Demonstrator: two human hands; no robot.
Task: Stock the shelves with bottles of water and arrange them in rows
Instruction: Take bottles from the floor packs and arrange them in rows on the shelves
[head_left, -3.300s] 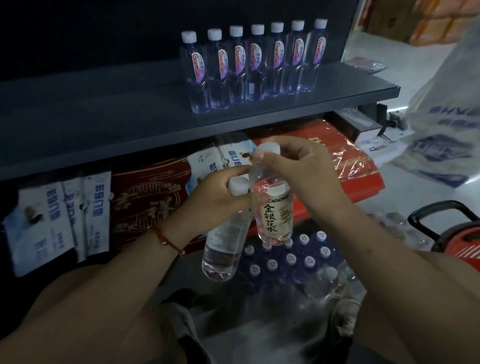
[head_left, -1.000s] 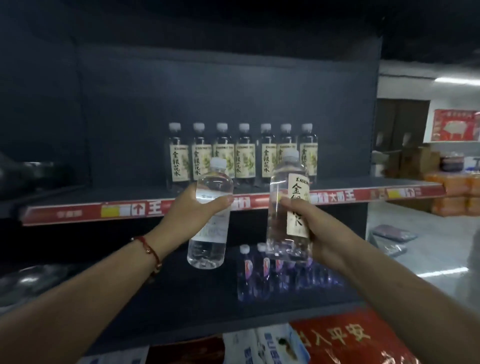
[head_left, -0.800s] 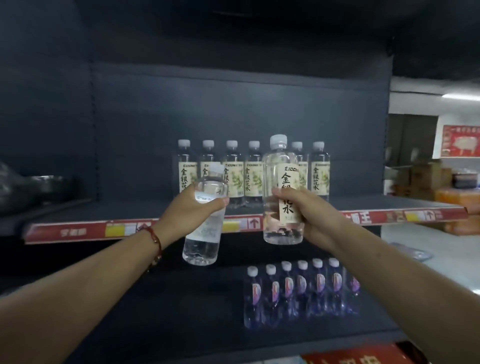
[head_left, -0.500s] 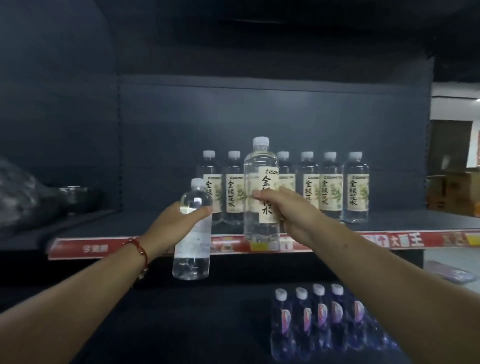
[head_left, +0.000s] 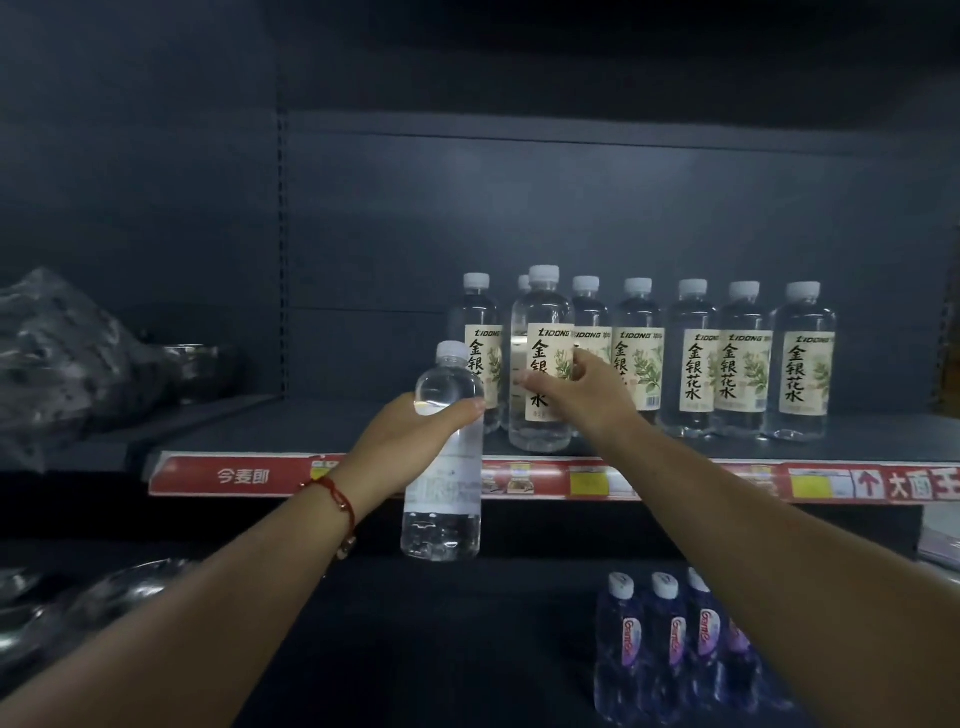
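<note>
Right hand (head_left: 582, 395) pinched labelled bottle (head_left: 542, 358) at shelf (head_left: 363, 431) front edge; best seated flush, label outward. Left hand (head_left: 415, 441) gripped plain bottle (head_left: 444, 467).

Clear bottle with cream label (head_left: 542, 358), white cap, upright on the upper shelf (head_left: 363, 423) near its front edge, gripped at label height by the right hand (head_left: 582, 392). Behind and to the right of that hand, a row of matching bottles (head_left: 717, 364) stands upright, labels forward. Second clear bottle (head_left: 444, 457), white cap, label turned away, held upright around its shoulder by the left hand (head_left: 410, 441), in front of the shelf edge, just left of the right hand. Below the right forearm, small purple-labelled bottles (head_left: 670, 644) stand in a row on the lower shelf.
</note>
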